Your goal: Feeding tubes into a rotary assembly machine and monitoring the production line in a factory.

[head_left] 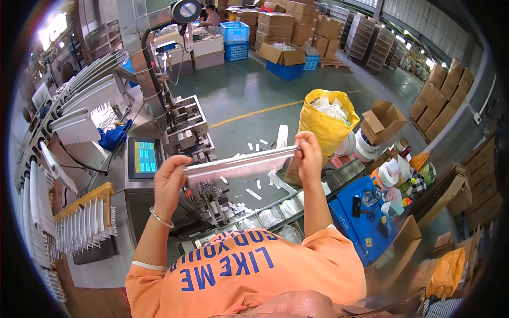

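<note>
A long, narrow, whitish translucent plastic strip (241, 162) with darker edge lines is held level in front of my chest, stretched between both hands. My left hand (173, 172), with a bangle on its wrist, pinches the left end. My right hand (308, 152) pinches the other end, thumb and fingers closed, slightly higher. What the strip is exactly, I cannot make out. Below it lies a metal machine (212, 204) with small blocks and clamps. Beside my left hand stands a control screen (145, 157) with a lit display.
At left, a wooden rack (85, 222) holds thin white pieces. A conveyor tray (270, 216) with white packets runs before me. White scraps (253, 194) litter the floor. A yellow sack (323, 127) and a blue table (344, 206) stand at right. A person (212, 18) sits far back.
</note>
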### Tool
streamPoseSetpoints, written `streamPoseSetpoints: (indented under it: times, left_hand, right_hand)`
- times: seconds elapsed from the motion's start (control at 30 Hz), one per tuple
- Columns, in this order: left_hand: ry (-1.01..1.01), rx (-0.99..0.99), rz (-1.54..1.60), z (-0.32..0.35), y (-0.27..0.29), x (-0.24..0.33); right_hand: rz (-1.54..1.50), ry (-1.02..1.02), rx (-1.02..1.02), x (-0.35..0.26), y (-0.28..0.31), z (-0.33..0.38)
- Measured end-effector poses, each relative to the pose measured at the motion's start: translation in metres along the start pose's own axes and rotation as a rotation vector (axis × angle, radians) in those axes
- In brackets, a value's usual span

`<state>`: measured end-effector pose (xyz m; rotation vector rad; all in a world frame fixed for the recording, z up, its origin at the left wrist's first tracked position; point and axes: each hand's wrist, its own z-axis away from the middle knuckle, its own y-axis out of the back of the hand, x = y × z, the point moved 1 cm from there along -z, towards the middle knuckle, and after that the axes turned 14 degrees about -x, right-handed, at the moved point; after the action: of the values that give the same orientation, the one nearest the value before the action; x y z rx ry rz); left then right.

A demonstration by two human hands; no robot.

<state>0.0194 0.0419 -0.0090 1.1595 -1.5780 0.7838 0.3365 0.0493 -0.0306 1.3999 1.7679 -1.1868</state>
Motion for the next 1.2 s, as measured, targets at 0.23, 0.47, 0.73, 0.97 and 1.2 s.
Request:
streamPoseSetpoints:
  times: [0.23,0.47,0.73,0.97,1.2]
  left_hand:
    - [-0.005,0.019,-0.041,-0.004,-0.001,-0.006]
    - [-0.031,0.022,0.07,-0.013,-0.003,-0.006]
    - [0.043,-0.097,0.158,-0.033,-0.031,-0.005]
    - [0.132,-0.296,0.104,-0.056,-0.1,-0.012]
    - [0.104,-0.593,0.198,-0.049,-0.145,-0.028]
  right_hand:
    - [-0.068,0.052,0.041,-0.001,-0.002,0.01]
    - [-0.138,0.027,0.059,-0.004,-0.003,0.016]
    - [-0.117,0.144,0.136,-0.018,0.023,0.032]
    - [0.333,0.047,0.501,-0.049,0.07,0.105]
    - [0.178,0.171,0.532,-0.088,0.078,0.183]
